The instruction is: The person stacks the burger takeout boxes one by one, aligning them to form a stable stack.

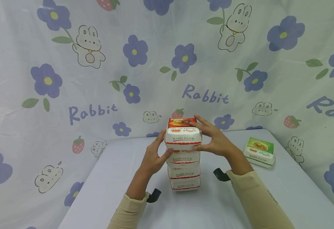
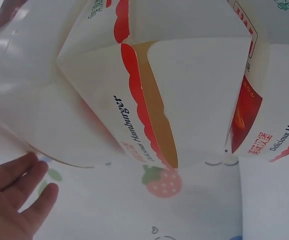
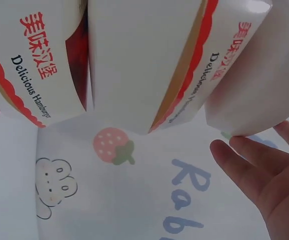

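Observation:
Both hands grip the top hamburger box (image 1: pixel 183 137), white with a red picture lid, at the upper end of a column of boxes. My left hand (image 1: pixel 152 157) is at its left side, thumb by the lower front corner. On the right side, my right hand (image 1: pixel 214 136) has fingers over the lid edge and its thumb low on the front. Directly beneath stand more white hamburger boxes (image 1: pixel 184 173) with red scalloped trim. In the left wrist view, fingers (image 2: pixel 37 205) lie along a box's edge; in the right wrist view, fingertips (image 3: pixel 239 145) meet a box's rounded edge.
A separate hamburger box with a green lid (image 1: pixel 260 152) lies at the right of the white table (image 1: pixel 121 178). Behind the table hangs a curtain (image 1: pixel 155 73) printed with rabbits, flowers and strawberries. Dark wrist-worn pieces (image 1: pixel 222 175) stick out near both cuffs.

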Tool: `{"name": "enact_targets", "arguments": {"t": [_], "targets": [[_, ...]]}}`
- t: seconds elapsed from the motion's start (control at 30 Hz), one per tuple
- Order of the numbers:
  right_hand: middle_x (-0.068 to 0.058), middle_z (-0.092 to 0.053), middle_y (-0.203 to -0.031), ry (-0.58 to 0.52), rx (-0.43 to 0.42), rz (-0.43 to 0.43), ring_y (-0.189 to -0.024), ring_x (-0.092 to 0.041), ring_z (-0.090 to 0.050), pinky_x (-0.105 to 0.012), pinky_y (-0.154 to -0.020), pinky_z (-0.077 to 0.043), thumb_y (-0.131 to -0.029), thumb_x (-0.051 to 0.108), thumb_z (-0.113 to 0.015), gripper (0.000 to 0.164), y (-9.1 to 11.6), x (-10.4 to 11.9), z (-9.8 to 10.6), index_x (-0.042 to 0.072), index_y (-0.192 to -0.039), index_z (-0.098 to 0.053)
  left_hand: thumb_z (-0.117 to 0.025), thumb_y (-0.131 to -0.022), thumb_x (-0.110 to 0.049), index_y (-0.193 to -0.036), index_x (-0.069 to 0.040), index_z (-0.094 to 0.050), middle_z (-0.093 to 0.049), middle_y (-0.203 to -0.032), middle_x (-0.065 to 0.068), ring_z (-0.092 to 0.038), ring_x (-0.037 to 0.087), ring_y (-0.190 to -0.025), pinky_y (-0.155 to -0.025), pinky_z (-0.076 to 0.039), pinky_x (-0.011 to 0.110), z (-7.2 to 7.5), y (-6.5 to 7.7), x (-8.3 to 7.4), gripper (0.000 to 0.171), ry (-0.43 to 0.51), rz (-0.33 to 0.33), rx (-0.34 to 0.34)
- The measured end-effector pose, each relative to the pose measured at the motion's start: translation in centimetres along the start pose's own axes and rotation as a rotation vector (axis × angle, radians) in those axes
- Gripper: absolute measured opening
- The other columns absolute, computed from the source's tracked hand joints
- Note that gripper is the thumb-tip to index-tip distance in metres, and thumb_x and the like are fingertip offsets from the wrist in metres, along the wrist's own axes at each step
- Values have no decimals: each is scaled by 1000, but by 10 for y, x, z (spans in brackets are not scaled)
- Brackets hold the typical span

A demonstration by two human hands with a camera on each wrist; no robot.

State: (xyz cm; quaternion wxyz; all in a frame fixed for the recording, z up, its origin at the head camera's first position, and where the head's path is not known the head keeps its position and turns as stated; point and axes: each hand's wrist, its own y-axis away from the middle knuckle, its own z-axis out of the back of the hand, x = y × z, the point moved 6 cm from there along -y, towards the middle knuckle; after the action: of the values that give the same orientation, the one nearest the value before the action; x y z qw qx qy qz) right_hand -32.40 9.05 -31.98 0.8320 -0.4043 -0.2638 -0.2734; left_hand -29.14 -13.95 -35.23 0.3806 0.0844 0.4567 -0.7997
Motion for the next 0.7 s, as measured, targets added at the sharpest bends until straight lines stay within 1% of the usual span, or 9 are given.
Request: {"name": "enact_targets", "arguments": {"t": [0.13, 0.27, 0.37, 0.47, 0.5, 0.57, 0.7], "targets": [[1, -13, -162, 1, -1, -14, -146, -25, -14, -55, -104, -37, -74, 19, -85, 91, 1, 1, -2, 20, -152, -37, -55, -95, -52, -155, -28, -23, -45, -148, -1, -40, 23, -136, -105, -33, 59, 1, 0, 0, 73, 10, -4, -3], [-4, -13, -162, 1, -13, -29, -146, -29, -15, -56, -105, -37, -74, 13, -84, 95, 1, 5, -4, 13, -153, -32, -57, -95, -49, -155, -27, -23, -46, -147, 0, -40, 23, -136, -105, -33, 60, 2, 1, -1, 72, 13, -10, -2], [-8, -12, -162, -17, -9, -39, -146, -31, -15, -55, -104, -37, -74, 9, -83, 94, 2, 16, -4, 5, -152, -31, -58, -95, -47, -155, -28, -23, -45, -148, -1, -40, 24, -136, -105, -33, 60, 2, 2, 0, 72, 6, -3, -1], [-11, -12, -161, -27, -1, -42, -145, -33, -16, -55, -104, -38, -76, 10, -82, 92, 4, 27, -4, 1, -151, -30, -58, -95, -47, -155, -29, -23, -44, -148, -3, -42, 23, -135, -105, -34, 59, 2, 3, 1, 72, -1, 9, 5], [-10, -12, -161, -29, -1, -39, -146, -33, -15, -56, -104, -38, -76, 10, -82, 93, 4, 26, -4, 2, -152, -30, -59, -95, -46, -155, -29, -23, -44, -148, -3, -42, 23, -134, -105, -34, 59, 2, 4, 2, 72, -2, 13, 7], [-7, -11, -162, -27, -4, -36, -146, -31, -15, -56, -104, -38, -75, 12, -83, 95, 4, 17, -6, 6, -153, -29, -59, -95, -45, -155, -29, -23, -44, -148, -3, -43, 24, -134, -105, -34, 58, 1, 4, 3, 72, -3, 14, 12], [4, -9, -162, -19, -16, -27, -146, -26, -14, -55, -104, -38, -74, 16, -85, 100, 4, -4, -9, 17, -155, -27, -60, -95, -43, -155, -27, -24, -44, -148, -3, -43, 24, -134, -106, -34, 58, 0, 5, 4, 72, 0, 10, 19]]}}
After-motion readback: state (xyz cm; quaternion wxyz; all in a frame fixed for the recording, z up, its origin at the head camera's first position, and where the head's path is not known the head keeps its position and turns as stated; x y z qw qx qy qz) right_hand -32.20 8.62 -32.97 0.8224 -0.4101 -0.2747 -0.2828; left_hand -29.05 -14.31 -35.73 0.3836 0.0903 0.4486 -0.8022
